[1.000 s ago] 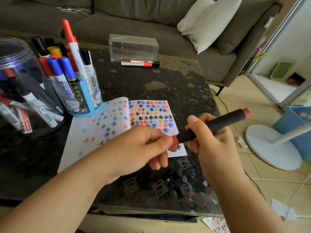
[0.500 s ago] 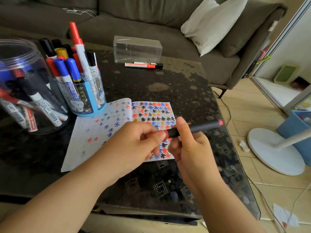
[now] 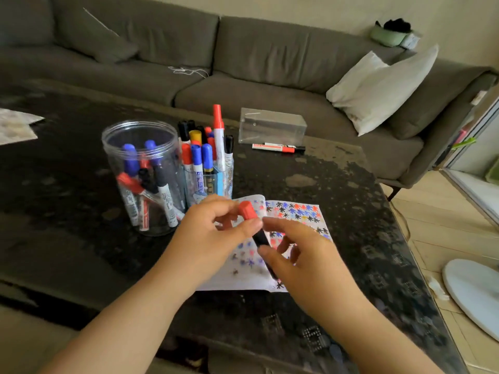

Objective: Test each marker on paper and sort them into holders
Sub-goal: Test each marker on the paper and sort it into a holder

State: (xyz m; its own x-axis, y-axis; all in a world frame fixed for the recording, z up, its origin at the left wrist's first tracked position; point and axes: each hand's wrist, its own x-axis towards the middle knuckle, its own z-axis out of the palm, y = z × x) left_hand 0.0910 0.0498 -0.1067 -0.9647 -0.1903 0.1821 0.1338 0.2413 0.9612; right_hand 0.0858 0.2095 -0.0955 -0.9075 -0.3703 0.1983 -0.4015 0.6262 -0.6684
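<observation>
Left hand (image 3: 216, 233) pinches the black-barrelled marker (image 3: 260, 237) at its red cap (image 3: 247, 210); right hand (image 3: 305, 257) fingers curl round the barrel, above star-doodled paper (image 3: 299, 214).

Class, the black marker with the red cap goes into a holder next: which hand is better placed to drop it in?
Left. The left hand grips the marker nearest the clear jar and blue cup; the right hand is farther.
</observation>
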